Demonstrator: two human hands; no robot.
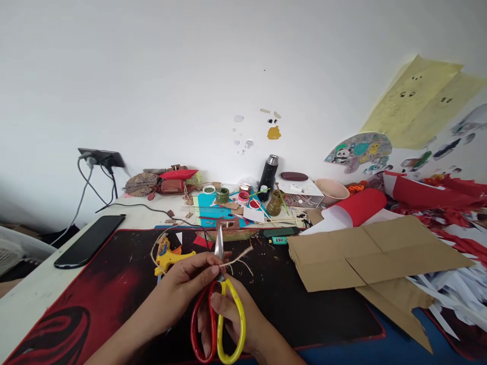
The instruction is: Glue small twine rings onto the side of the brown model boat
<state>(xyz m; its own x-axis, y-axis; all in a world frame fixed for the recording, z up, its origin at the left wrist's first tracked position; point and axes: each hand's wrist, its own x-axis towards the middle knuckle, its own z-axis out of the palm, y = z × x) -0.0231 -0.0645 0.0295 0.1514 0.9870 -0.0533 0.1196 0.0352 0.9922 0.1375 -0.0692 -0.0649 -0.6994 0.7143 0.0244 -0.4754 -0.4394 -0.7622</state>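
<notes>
My left hand (184, 279) pinches a piece of twine (239, 257) between thumb and fingertips. Two frayed ends of it stick out to the right. My right hand (251, 322) is wrapped around scissors (219, 247) with one red and one yellow handle. Their blades point up and away from me, close together beside the left fingertips. Whether the blades touch the twine is hidden by the fingers. Just beyond my left hand a yellow glue gun (167, 257) lies on the dark desk mat (281, 304).
Flattened cardboard (335, 253) and white paper shreds (464, 289) cover the right side. Paint jars (222, 195) and a black thermos (268, 177) stand along the back. A phone (89, 241) lies at left, near a cable (148, 207). Red paper (367, 205) curls behind the cardboard.
</notes>
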